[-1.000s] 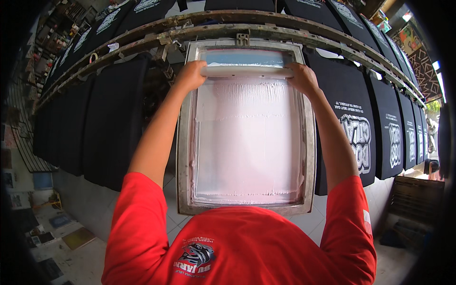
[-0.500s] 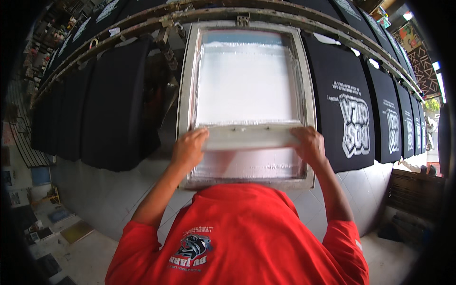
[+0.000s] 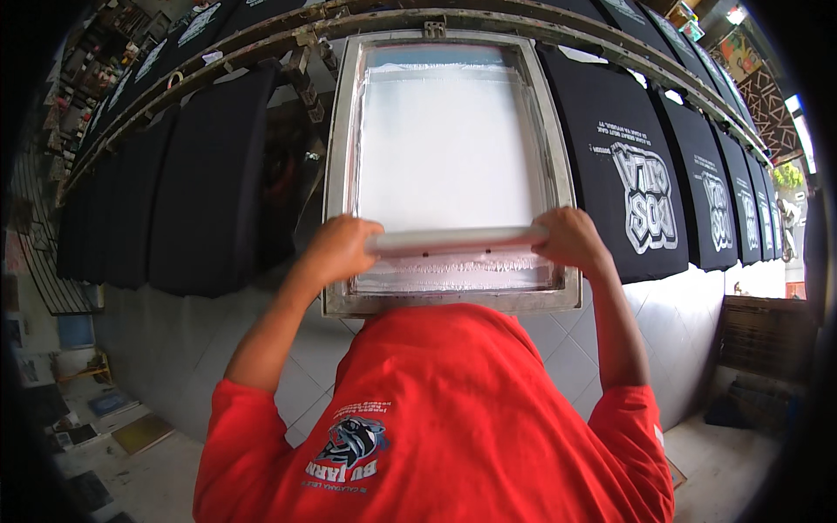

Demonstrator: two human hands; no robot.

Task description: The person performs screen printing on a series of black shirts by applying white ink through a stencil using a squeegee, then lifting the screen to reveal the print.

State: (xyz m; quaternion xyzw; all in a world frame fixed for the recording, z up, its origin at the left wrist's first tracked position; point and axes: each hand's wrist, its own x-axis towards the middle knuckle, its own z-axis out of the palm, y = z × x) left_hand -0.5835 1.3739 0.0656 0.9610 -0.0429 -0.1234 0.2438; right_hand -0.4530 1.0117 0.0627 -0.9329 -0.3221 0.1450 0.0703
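At the near end of the frame: both hands are wrapped round a squeegee (image 3: 455,240), which lies crosswise on the mesh, not far from the near rail.
Left hand (image 3: 342,250): fist closed on the squeegee's left end, knuckles sitting just inside the left rail.
Right hand (image 3: 571,239): closed on the right end, right up against the right rail, so basically zero side room there.
Frame (image 3: 336,174): grey metal, long way running away from the person, far end tucked under the curved rail (image 3: 261,35) overhead.
Mesh (image 3: 445,148): coated white, all open beyond the squeegee up to the far rail; on the near side only a thin streaky strip before the near rail.
Left of frame: a black shirt (image 3: 209,183) on its board, with a dark gap between the two.
Right of frame: a printed shirt (image 3: 632,183) with a white design, sitting just beside the right rail, more shirts fanning out past it.
Below: grey tiled floor (image 3: 567,357), partly hidden by the person's red shirt (image 3: 436,418).
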